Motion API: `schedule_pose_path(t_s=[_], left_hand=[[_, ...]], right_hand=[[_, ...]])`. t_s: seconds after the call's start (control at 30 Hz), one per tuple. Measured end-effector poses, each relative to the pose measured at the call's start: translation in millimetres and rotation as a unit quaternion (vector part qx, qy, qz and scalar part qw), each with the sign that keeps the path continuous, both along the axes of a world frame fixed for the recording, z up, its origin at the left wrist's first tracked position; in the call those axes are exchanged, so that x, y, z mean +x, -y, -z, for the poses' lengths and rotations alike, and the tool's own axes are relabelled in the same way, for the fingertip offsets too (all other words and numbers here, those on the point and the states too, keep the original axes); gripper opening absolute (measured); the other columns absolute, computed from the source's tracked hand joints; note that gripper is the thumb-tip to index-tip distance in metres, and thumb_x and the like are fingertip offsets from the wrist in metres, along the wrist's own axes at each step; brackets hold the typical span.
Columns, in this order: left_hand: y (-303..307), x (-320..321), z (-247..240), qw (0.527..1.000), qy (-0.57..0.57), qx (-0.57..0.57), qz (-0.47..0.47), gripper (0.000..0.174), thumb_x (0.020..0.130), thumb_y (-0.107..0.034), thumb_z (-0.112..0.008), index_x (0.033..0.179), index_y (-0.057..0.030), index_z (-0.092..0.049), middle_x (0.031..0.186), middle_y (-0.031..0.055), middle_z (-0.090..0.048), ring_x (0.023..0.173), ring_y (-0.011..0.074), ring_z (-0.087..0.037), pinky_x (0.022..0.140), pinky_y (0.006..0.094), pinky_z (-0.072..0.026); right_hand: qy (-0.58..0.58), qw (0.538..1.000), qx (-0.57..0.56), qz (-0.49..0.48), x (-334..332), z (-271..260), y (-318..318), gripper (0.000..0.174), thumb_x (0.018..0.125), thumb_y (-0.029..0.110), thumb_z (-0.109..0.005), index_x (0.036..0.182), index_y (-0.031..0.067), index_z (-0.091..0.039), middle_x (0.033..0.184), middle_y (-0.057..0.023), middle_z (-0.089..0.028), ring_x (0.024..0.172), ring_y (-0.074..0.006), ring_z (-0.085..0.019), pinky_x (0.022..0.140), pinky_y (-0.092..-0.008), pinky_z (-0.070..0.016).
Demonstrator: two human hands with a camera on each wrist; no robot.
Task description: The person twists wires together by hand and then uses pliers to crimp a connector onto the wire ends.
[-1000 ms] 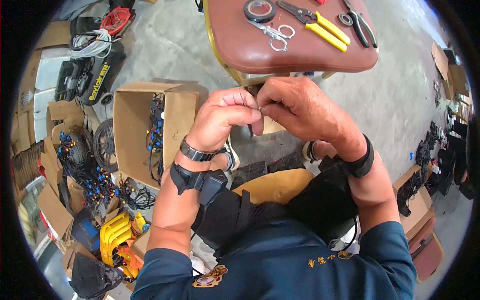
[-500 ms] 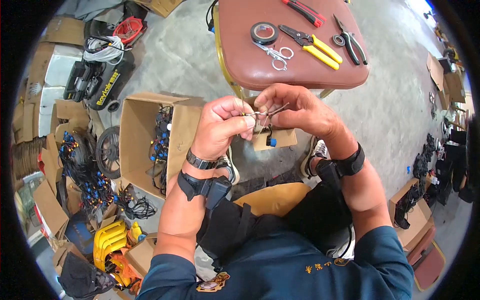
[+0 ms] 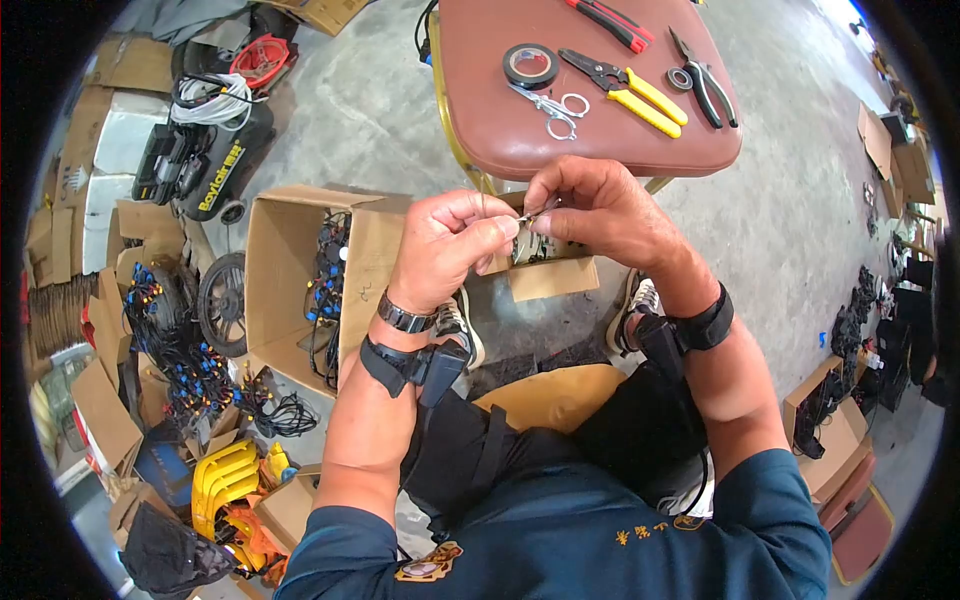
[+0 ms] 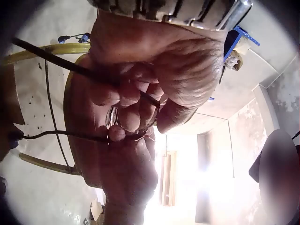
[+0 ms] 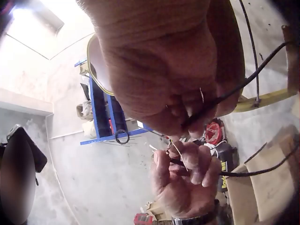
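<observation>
My left hand [image 3: 445,250], with a watch on its wrist, pinches a dark cable [image 5: 253,174] near its end. Facing it, my right hand [image 3: 610,215] pinches the end of another black cable [image 5: 262,65] between thumb and index finger. The fingertips of both hands meet over thin stripped wire strands [image 5: 179,155], which stick out between them in the right wrist view. Fingers hide most of the join. Both hands are in front of the near edge of a brown padded seat [image 3: 590,150], above an open carton [image 3: 553,280].
On the seat lie black tape [image 3: 530,66], folding scissors [image 3: 553,110], yellow-handled wire strippers [image 3: 640,100], pliers [image 3: 705,85], a small metal ring [image 3: 679,78] and a red-handled tool [image 3: 620,28]. A cardboard box [image 3: 285,230] with blue-ended cables stands left, near an air compressor [image 3: 210,165].
The view shifted between the first two frames. Since half a second ago, the right fingers have closed in on the wire ends, and the blue connector hanging below has gone from sight.
</observation>
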State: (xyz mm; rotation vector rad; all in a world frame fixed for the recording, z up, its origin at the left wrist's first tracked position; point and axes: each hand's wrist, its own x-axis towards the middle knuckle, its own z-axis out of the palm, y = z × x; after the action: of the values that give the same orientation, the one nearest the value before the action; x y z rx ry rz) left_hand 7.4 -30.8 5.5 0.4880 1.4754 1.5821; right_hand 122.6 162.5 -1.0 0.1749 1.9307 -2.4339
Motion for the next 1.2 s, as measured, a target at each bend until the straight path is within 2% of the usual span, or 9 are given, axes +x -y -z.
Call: schedule_pose_path(t_s=[0.2,0.33,0.4,0.5,0.7,0.8,1.1,1.2], left_hand=[[-2,-2,3,0.999,-0.03,-0.039,0.019,0.015,0.091,-0.015,-0.068,0.093,0.0,-0.072,0.073,0.0028,-0.068,0.056,0.0036,-0.052,0.049,0.0196,-0.0381],[-3,2,-1,0.995,-0.095,-0.044,0.0,0.013,0.091,-0.011,-0.069,0.092,0.0007,-0.073,0.073,0.0004,-0.067,0.06,0.0032,-0.053,0.053,0.0207,-0.0419],[-5,7,2,0.987,-0.159,-0.022,-0.024,0.011,0.09,-0.009,-0.07,0.092,0.0008,-0.073,0.072,-0.0009,-0.066,0.063,0.0034,-0.053,0.056,0.0217,-0.0442],[-4,8,2,0.983,-0.181,-0.031,-0.021,0.009,0.092,-0.006,-0.069,0.094,0.0018,-0.071,0.079,0.0012,-0.068,0.073,0.0074,-0.059,0.065,0.0225,-0.0483],[-10,6,4,0.948,-0.318,0.022,-0.019,0.008,0.091,-0.005,-0.069,0.094,0.002,-0.07,0.081,0.0026,-0.067,0.075,0.0089,-0.06,0.067,0.0242,-0.0485],[-13,7,1,0.948,-0.313,0.056,-0.027,0.007,0.09,-0.004,-0.069,0.094,0.0016,-0.071,0.08,0.0029,-0.066,0.074,0.0099,-0.06,0.067,0.0246,-0.0485],[-17,12,-5,0.988,-0.079,0.125,-0.044,0.011,0.091,-0.009,-0.07,0.096,0.001,-0.072,0.078,0.005,-0.066,0.064,0.0075,-0.057,0.056,0.0215,-0.0425],[-12,8,-1,0.993,-0.058,0.1,-0.031,0.015,0.092,-0.013,-0.071,0.096,0.0012,-0.071,0.078,0.0057,-0.066,0.063,0.0083,-0.057,0.055,0.0224,-0.043]], right_hand=[[0.018,0.999,0.045,-0.009,0,3,-2,0.016,0.084,-0.003,-0.068,0.1,0.0006,-0.064,0.088,0.0004,-0.064,0.085,-0.0078,-0.06,0.077,-0.0254,-0.0504],[0.025,0.999,0.043,-0.017,-2,2,-5,0.015,0.085,-0.002,-0.068,0.099,0.0001,-0.064,0.087,-0.0002,-0.065,0.085,-0.0074,-0.061,0.077,-0.0248,-0.0507],[0.029,1.0,0.004,-0.008,-2,1,-5,0.013,0.087,-0.001,-0.067,0.099,-0.001,-0.064,0.088,-0.0017,-0.066,0.084,-0.0086,-0.063,0.077,-0.0249,-0.0516],[0.065,0.996,-0.058,-0.002,-2,-5,-8,0.012,0.09,0.002,-0.065,0.101,-0.0024,-0.064,0.09,-0.0042,-0.068,0.082,-0.0112,-0.065,0.076,-0.0257,-0.0532],[0.086,0.992,-0.089,-0.035,-3,-3,-14,0.014,0.094,0.006,-0.064,0.104,-0.0033,-0.065,0.089,-0.0071,-0.07,0.079,-0.0141,-0.068,0.073,-0.0275,-0.0558],[0.075,0.992,-0.099,-0.039,-4,0,-14,0.013,0.095,0.008,-0.064,0.104,-0.0023,-0.066,0.089,-0.0071,-0.07,0.077,-0.0137,-0.069,0.071,-0.0267,-0.056],[0.036,0.987,-0.158,-0.013,-6,6,-5,0.011,0.094,0.009,-0.067,0.101,0.001,-0.067,0.087,-0.0069,-0.07,0.071,-0.0128,-0.068,0.063,-0.0251,-0.0559],[0.014,0.982,-0.186,-0.017,-7,11,-3,0.012,0.093,0.01,-0.068,0.101,0.0011,-0.067,0.087,-0.0071,-0.07,0.071,-0.0129,-0.068,0.063,-0.0256,-0.0564]])
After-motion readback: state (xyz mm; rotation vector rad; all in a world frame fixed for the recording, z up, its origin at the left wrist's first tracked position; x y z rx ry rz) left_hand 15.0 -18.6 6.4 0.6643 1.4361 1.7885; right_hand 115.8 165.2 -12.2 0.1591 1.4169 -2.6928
